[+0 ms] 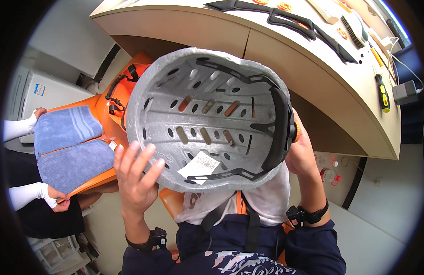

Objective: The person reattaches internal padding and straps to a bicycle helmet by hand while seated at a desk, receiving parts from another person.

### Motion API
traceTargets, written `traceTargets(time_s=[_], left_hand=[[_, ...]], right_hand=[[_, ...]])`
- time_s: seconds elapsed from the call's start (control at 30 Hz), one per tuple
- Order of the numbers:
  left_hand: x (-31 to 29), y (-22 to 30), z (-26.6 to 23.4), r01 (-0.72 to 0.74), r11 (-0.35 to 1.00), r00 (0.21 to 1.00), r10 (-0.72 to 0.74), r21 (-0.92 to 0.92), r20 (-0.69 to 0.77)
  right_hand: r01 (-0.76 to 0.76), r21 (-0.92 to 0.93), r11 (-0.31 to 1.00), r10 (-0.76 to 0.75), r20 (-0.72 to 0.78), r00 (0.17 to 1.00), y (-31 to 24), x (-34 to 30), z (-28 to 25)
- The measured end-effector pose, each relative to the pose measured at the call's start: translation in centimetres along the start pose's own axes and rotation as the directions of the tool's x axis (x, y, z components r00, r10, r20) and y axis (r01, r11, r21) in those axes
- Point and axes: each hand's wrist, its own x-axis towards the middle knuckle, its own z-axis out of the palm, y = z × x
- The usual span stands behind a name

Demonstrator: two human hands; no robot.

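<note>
In front of me is a helmet (193,121), its inside turned up toward me. The grey foam shell has several oval holes and slots, and a white paper label (200,167) is stuck low inside. A black headband (276,133) runs along its right side, with an orange adjusting dial (297,132) on the outside. My right hand (301,149) grips the rim beside that dial, its fingers partly hidden behind the shell. My left hand (136,176) is raised at the lower left rim, fingers spread and holding nothing; I cannot tell if it touches the shell.
Another person's hands (58,199) hold an orange board with blue towels (69,130) at the left. An orange helmet (122,91) with black straps is beside it. The desk (313,68) carries black padding (290,23), a brush (354,30) and a screwdriver (382,93). Bottles (329,176) stand lower right.
</note>
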Motion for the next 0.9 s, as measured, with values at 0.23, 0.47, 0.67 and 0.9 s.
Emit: traceTargets(time_s=[0.23, 0.47, 0.67, 0.9], left_hand=[[-1.6, -0.4, 0.5, 0.116, 0.99, 0.976, -0.129, -0.083, -0.175], [-3.0, -0.3, 0.3, 0.203, 0.939, 0.928, -0.275, -0.279, -0.252], [-2.3, 0.8, 0.2, 0.169, 0.969, 0.963, -0.202, -0.182, -0.18], [-0.3, 0.8, 1.2, 0.148, 0.985, 0.988, -0.15, -0.086, -0.021]], right_hand=[[0.041, 0.062, 0.997, -0.034, -0.109, 0.993, 0.7, -0.1, 1.0], [0.077, 0.037, 0.996, -0.071, -0.153, 0.986, 1.8, 0.2, 2.0], [0.251, -0.12, 0.961, -0.273, -0.226, 0.935, 5.1, 0.7, 2.8], [0.508, -0.245, 0.825, -0.534, -0.046, 0.844, 7.4, 2.0, 4.8]])
